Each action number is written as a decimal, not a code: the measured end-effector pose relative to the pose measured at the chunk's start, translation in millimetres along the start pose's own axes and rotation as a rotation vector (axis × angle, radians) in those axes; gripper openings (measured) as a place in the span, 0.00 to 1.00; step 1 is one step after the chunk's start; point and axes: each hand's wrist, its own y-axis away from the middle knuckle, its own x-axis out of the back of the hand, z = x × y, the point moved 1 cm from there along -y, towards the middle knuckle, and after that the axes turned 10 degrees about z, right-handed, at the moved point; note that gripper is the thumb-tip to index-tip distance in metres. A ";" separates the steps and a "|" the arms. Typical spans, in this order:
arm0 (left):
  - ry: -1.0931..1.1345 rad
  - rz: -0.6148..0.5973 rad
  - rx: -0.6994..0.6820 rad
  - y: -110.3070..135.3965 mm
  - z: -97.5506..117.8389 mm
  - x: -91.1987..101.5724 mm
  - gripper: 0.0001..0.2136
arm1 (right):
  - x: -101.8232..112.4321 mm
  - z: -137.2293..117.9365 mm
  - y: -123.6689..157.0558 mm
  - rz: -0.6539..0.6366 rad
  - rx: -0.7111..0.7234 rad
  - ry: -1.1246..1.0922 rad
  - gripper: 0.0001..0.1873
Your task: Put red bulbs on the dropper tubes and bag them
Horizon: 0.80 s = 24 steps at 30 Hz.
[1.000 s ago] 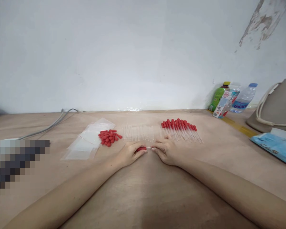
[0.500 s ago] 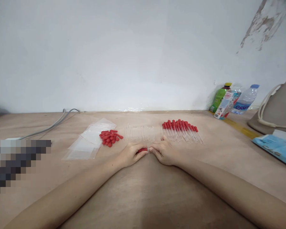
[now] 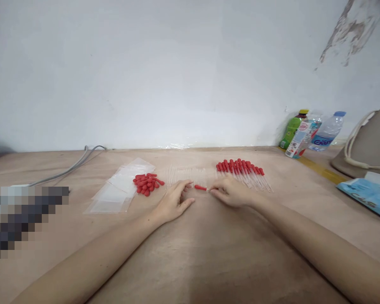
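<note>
Between the fingers of my right hand [image 3: 229, 191] is a dropper [image 3: 200, 187], pinched by its clear tube, with its red rubber bulb pointing left. The tube is mostly hidden by the fingers. My left hand [image 3: 176, 200] is apart from it, thumb and fingers spread with nothing between them. Just beyond my left hand lies a row of thin clear tubes [image 3: 185, 174]. A heap of loose red rubber bulbs [image 3: 145, 183] sits to its left. Past my right hand, several droppers with red bulbs [image 3: 239, 165] lie side by side, their tubes toward me.
Clear plastic bags [image 3: 114, 190] lie left of the bulbs, with a grey cable [image 3: 72, 166] farther left. Bottles [image 3: 326, 135] stand at the back right, beside a grey bag [image 3: 367, 143] and a blue packet [image 3: 364, 196]. A wall [image 3: 177, 76] closes off the back.
My left hand has let go of the red bulb and opened. My right hand has moved slightly away and up with the dropper, whose bulb now shows.
</note>
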 end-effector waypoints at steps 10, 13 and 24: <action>0.071 -0.145 -0.119 -3.1 2.1 -3.4 0.09 | 20.3 67.5 -15.7 0.323 -0.761 0.227 0.15; 0.061 -0.152 -0.115 -2.5 0.6 -3.9 0.10 | 11.8 67.3 -19.8 0.290 -0.763 0.330 0.15; 0.071 -0.163 -0.107 -3.0 -0.2 -5.2 0.10 | -7.2 51.3 -26.4 0.252 -0.629 0.533 0.17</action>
